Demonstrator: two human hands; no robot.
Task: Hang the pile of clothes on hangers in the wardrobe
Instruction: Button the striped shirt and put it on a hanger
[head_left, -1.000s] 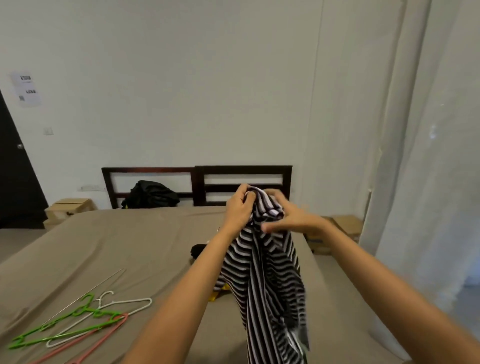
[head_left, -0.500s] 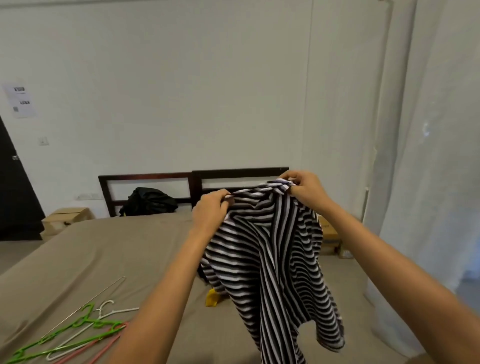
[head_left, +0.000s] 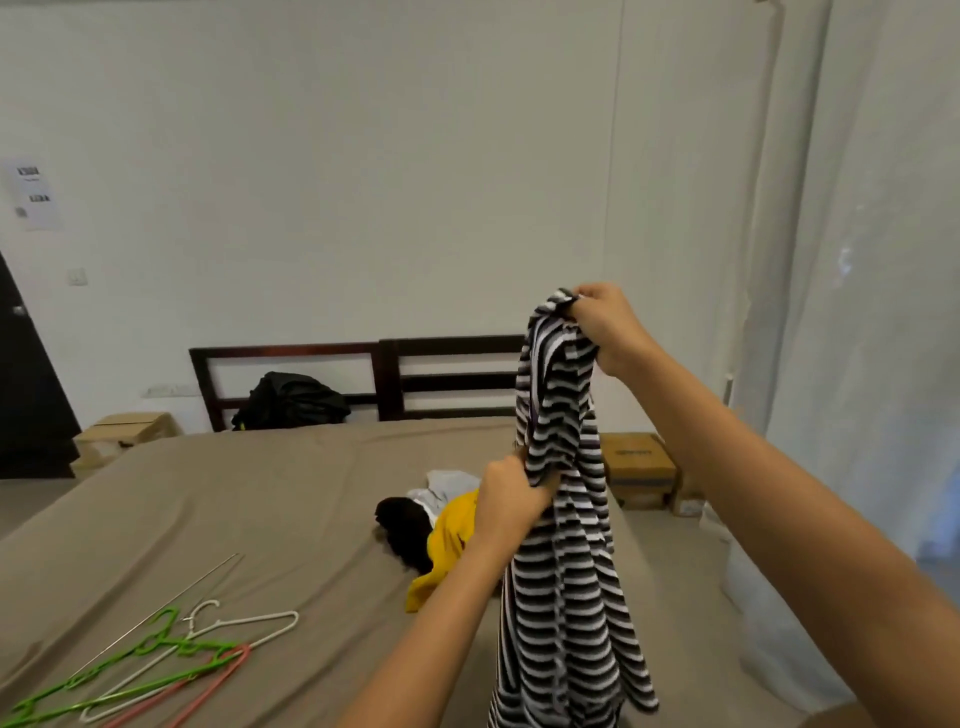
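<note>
Early stage. Your right hand (head_left: 608, 327) pinches the striped top (head_left: 566, 571) by its upper edge, up over the bed (head_left: 260, 493). Your left hand (head_left: 511, 499) grips it mid-length. Hangers (head_left: 171, 654) lie unused, and the pile (head_left: 452, 540) is not yet hung.

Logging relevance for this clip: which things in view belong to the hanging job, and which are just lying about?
Job: striped shirt, gripped by left hand and right hand; pile of clothes on the bed; green, white and pink hangers.
Lying about: black bag by the headboard; cardboard boxes; paper notice.
</note>
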